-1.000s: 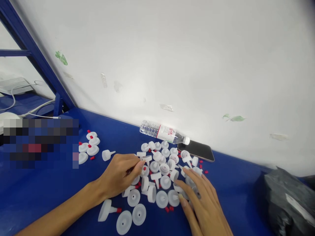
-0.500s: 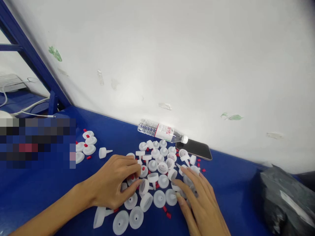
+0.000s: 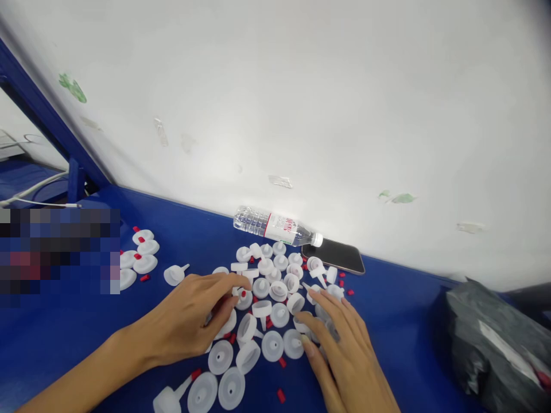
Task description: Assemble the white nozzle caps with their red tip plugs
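Note:
Many white plastic nozzle caps, each a round disc with a narrow spout, lie piled on the blue table. Some have small red tips on their spouts. My left hand is at the left of the pile, thumb and index finger apart, beside a nozzle cap with a red tip. Nothing shows gripped between them, and its other fingers are partly hidden. Over the right side of the pile, my right hand lies palm down with fingers spread, covering several caps. Loose red tips are scattered among the caps.
A clear plastic bottle lies on its side by the white wall, next to a dark phone. A grey plastic bag sits at the right. More caps with red tips lie at the left, near a blurred-out area.
My left hand's index finger and thumb have parted near the red-tipped cap. Caps near the left front have shifted. My right hand stays spread on the pile. The whole view has moved slightly.

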The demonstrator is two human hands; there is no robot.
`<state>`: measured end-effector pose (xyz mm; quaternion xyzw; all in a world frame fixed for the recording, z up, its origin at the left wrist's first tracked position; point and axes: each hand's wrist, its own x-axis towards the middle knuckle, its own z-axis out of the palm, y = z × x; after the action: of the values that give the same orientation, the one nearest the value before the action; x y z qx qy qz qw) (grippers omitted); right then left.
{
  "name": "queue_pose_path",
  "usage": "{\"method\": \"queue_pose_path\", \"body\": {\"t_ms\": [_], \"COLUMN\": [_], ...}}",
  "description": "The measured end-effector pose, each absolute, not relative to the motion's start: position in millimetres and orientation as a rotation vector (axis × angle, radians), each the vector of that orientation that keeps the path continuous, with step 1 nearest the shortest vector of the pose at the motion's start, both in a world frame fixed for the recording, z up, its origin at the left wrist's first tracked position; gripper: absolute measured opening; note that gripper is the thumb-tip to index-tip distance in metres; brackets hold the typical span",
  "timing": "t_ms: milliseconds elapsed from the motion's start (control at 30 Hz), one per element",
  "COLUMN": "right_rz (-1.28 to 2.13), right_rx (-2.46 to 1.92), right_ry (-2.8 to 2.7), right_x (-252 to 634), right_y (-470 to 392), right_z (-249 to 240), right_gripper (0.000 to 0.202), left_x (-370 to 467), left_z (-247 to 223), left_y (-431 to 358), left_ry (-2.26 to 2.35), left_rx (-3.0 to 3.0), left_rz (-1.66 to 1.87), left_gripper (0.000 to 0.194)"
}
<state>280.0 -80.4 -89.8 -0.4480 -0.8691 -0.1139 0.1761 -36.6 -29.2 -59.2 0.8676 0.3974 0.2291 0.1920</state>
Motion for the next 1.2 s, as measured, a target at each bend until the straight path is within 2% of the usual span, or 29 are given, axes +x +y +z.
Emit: {"method": "queue_pose_path", "body": {"t_ms": [333, 567, 833, 967, 1067, 1200], "right_rz": [-0.288, -0.261, -0.154, -0.153, -0.177, -0.163], "right_rx": [-1.259, -1.257, -1.261, -1.261, -1.268, -1.265], "right_ry": [-2.460, -2.461, -2.474, -2.460, -2.462, -2.455], "right_x": [279, 278, 278, 279, 278, 277], "right_y": [-82, -82, -82, -81, -80, -80], "right_z": [-88, -86, -86, -86, -84, -83], "right_gripper": [0.040, 0.037, 0.038, 0.038, 0.039, 0.037], "left_x": [-30, -35, -31, -30, -30, -31], "left_z": [-63, -77, -68, -63, -64, -68], "left_y": [-27, -25, -27, -28, -27, -26], "left_ry": [1.065, 1.040, 1.115, 1.174, 1.216, 1.219], "left_rx": [2.411, 2.540, 2.489, 2.370, 2.314, 2.295], "left_rz": [0.825, 0.869, 0.868, 0.754, 0.658, 0.733], "left_gripper": [0.016, 0.035, 0.018, 0.010, 0.015, 0.017]}}
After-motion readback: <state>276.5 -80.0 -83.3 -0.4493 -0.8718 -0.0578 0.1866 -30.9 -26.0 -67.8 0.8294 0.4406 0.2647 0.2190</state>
